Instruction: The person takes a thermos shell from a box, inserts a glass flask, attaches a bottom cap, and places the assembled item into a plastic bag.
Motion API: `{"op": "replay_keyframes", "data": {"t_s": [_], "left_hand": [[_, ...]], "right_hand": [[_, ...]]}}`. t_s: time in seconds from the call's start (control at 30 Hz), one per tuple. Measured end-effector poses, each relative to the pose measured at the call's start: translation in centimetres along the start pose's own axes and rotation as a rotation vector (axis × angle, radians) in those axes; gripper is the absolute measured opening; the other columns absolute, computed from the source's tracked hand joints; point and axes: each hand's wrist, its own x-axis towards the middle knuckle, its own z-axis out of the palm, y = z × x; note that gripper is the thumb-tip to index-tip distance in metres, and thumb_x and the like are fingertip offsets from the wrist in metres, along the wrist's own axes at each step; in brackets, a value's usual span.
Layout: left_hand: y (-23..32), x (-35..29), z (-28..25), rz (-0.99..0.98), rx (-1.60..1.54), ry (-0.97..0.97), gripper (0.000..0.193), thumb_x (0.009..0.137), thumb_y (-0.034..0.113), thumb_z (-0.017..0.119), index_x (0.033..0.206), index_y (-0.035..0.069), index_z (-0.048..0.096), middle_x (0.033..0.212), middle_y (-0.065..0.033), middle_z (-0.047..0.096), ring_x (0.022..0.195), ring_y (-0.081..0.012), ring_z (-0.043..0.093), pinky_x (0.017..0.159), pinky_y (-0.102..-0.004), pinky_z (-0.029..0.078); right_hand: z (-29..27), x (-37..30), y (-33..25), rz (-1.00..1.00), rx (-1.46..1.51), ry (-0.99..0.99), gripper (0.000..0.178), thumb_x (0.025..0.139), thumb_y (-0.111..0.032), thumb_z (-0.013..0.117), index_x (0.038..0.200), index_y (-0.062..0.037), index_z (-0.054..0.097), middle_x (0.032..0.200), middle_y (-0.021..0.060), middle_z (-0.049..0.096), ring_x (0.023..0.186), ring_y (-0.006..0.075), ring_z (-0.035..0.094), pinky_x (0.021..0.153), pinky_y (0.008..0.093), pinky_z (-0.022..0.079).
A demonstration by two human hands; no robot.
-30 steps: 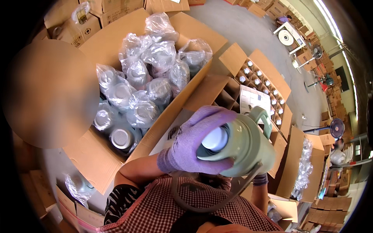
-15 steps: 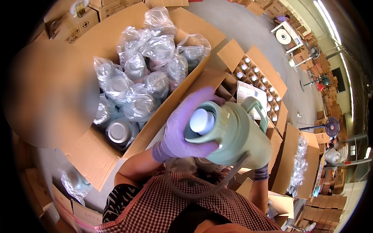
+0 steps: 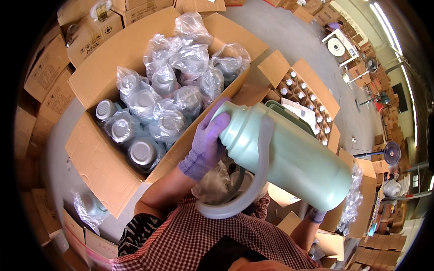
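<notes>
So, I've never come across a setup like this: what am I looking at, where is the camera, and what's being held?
There's no machine here: it's a person working in purple gloves. The view comes from the left of two wide fisheye cameras worn on the head, looking down, which is why straight edges bend near the rim.

The left hand grips the neck of a mint-green flask, which is tilted, base toward the lower right. The right hand is at the base, its fingers mostly hidden. A grey loop handle hangs toward the person.

Ahead, a large open carton holds bagged containers. To its right, a divided carton has a white paper sheet lying on it.
</notes>
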Motion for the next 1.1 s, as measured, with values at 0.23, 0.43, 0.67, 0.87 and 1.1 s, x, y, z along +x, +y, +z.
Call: {"op": "replay_keyframes", "data": {"t_s": [0.23,0.43,0.67,0.87,1.1], "left_hand": [[0.3,-0.8,0.7,0.129,0.328,-0.171,0.069,0.085,0.018,0.071,0.146,0.002,0.044,0.126,-0.0101,0.062,0.113,-0.0175,0.059,0.101,-0.0332,0.046],[4.5,-0.7,4.2,0.543,0.948,-0.618,0.084,0.066,0.020,0.088,0.140,0.004,0.051,0.126,-0.0145,0.058,0.116,-0.0278,0.060,0.101,-0.0390,0.047],[5.0,-1.3,5.5,0.552,0.972,-0.832,0.092,0.061,0.038,0.093,0.137,0.004,0.054,0.133,-0.0160,0.056,0.122,-0.0352,0.058,0.102,-0.0447,0.050],[5.8,-0.7,6.3,0.563,0.954,-0.993,0.096,0.061,0.041,0.093,0.140,0.005,0.052,0.138,-0.0168,0.055,0.125,-0.0360,0.056,0.104,-0.0456,0.049],[4.7,0.2,4.2,0.481,1.063,-0.740,0.118,0.061,0.032,0.095,0.154,-0.001,0.029,0.142,-0.0189,0.050,0.134,-0.0352,0.049,0.114,-0.0440,0.038]], "right_hand": [[-0.3,0.8,-1.4,-0.024,-0.025,-0.033,0.042,0.103,-0.023,0.052,0.137,0.0012,0.054,0.121,0.0151,0.067,0.111,0.0264,0.065,0.098,0.0366,0.051],[5.3,0.7,-0.7,-0.004,0.010,-0.212,0.042,0.102,-0.022,0.052,0.137,0.0011,0.054,0.121,0.0150,0.067,0.111,0.0265,0.065,0.098,0.0366,0.051],[8.3,0.4,-0.1,0.022,0.064,-0.308,0.042,0.102,-0.022,0.053,0.137,0.0010,0.053,0.121,0.0148,0.067,0.111,0.0266,0.065,0.098,0.0367,0.051],[8.3,-0.2,0.9,0.087,0.139,-0.325,0.042,0.102,-0.021,0.053,0.137,0.0009,0.053,0.121,0.0146,0.067,0.111,0.0267,0.065,0.098,0.0367,0.051],[7.9,6.2,3.7,0.085,0.459,-0.128,0.042,0.102,-0.021,0.053,0.137,0.0008,0.053,0.121,0.0144,0.067,0.111,0.0268,0.065,0.098,0.0368,0.051]]}}
